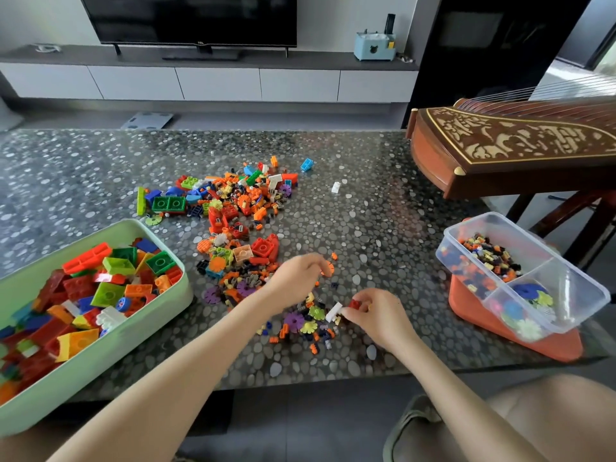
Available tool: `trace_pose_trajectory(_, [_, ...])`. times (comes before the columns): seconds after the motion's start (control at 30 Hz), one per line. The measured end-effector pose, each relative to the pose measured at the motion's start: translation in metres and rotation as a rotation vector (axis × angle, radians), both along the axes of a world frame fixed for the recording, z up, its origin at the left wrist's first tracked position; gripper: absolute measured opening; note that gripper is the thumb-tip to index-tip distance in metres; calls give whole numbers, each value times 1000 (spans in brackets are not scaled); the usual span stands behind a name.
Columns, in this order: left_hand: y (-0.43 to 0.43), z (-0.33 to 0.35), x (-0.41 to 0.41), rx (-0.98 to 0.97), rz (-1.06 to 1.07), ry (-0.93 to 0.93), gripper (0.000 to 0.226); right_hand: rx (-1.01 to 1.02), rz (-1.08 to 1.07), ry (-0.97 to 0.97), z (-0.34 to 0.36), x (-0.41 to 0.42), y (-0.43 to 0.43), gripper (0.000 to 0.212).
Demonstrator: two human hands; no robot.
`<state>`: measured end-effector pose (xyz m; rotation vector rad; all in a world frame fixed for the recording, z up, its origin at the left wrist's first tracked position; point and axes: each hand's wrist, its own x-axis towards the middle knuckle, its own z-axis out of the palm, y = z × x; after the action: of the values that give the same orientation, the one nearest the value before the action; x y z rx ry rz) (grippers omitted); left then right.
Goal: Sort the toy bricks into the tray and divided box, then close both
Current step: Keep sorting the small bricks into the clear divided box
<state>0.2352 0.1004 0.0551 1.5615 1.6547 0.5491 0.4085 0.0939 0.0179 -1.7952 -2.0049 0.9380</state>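
Leaning over the glossy, pebble-patterned table (383,201), the person works at the near end of the loose brick heap (233,208), a jumble of studded plastic blocks, tiny pieces and toothed flower discs. The left hand (296,278) has its fingers curled around an orange flower disc (328,269), just above the tabletop. The right hand (376,315), close beside it, pinches a small red brick (355,304); a white brick (333,311) touches its thumb tip.

To the far left of the hands sits the smooth, round-cornered green tray (133,341), full of big chunky bricks. Well off to the right, the clear divided box (500,219) rests tilted on an orange plastic base (500,331), with tiny pieces in one compartment and flower discs in another. Both containers stand uncovered. A carved wooden zither (516,141) overhangs the far right corner.
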Motion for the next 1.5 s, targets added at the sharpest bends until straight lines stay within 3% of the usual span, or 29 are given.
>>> trace_pose_trajectory(0.13, [-10, -17, 20, 140, -224, 504, 32, -308, -218, 523, 6, 13, 7, 27])
trace_pose_trajectory(0.3, [-8, -36, 27, 154, -288, 657, 35, -731, -387, 1093, 11, 27, 5, 14])
trace_pose_trajectory(0.4, [-4, -31, 27, 180, -197, 536, 24, -854, -438, 1241, 11, 24, 4, 12])
trace_pose_trajectory(0.5, [3, -19, 19, 50, 56, 187, 23, -966, -454, 1327, 15, 18, 7, 24])
trace_pose_trajectory(0.6, [7, -6, 3, -84, 285, -146, 17, -1024, -454, 1323, 17, 7, 13, 38])
trace_pose_trajectory(0.73, [9, 2, -22, -248, 516, -490, 13, -981, -450, 1263, 23, -13, 21, 41])
trace_pose_trajectory(0.83, [8, 12, -41, -426, 597, -836, 10, -957, -407, 1244, 30, -30, 23, 40])
trace_pose_trajectory(0.87, [6, 17, -48, -438, 599, -882, 8, -876, -383, 1138, 31, -36, 24, 40])
trace_pose_trajectory(0.97, [-2, 33, -75, -367, 585, -825, 8, -477, -264, 667, 34, -61, 21, 31])
trace_pose_trajectory(1.03, [-9, 47, -95, -295, 578, -761, 13, -484, -222, 755, 41, -78, 20, 21])
trace_pose_trajectory(1.13, [-27, 66, -133, -184, 636, -704, 16, -668, -130, 987, 61, -109, 15, 6])
trace_pose_trajectory(1.33, [-74, 67, -203, -110, 800, -634, 14, -695, 126, 919, 85, -194, -2, 10])
trace_pose_trajectory(1.47, [-89, 61, -225, -41, 758, -257, 20, -653, 244, 882, 92, -246, -17, 4])
trace_pose_trajectory(1.5, [-90, 60, -229, -15, 755, -178, 17, -652, 279, 873, 91, -254, -20, 12])
